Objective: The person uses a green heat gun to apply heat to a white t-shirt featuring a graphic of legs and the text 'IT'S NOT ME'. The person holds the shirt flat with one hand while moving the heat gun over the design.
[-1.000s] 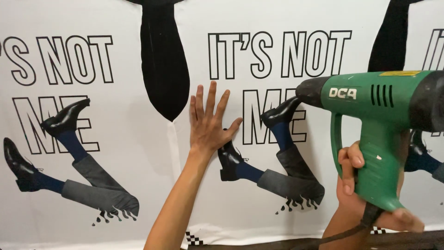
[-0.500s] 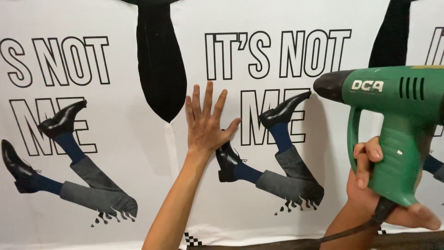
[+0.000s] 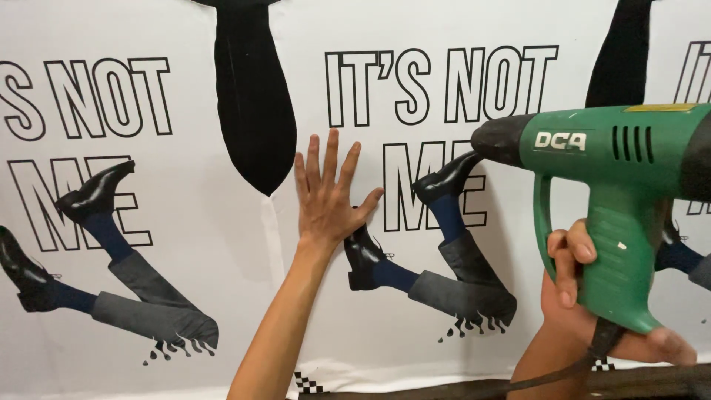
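On smooth printed sheet (image 3: 222,244), left hand (image 3: 329,196) flat; right hand (image 3: 585,296) grips green heat gun (image 3: 622,159).

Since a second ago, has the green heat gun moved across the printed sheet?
Yes. The green heat gun has shifted right; its nozzle, once beside the raised black shoe, now overlaps it less.

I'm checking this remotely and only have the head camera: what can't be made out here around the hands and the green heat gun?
- Heat gun: its rear is cut off by the right edge of the head view.
- Right hand: palm hidden behind the gun's grip; trigger state unclear.
- Left hand: palm faces the printed sheet, so firmness of contact is unclear.
- Cord: leaves the bottom edge.
- Sheet: prints cut off at every edge.
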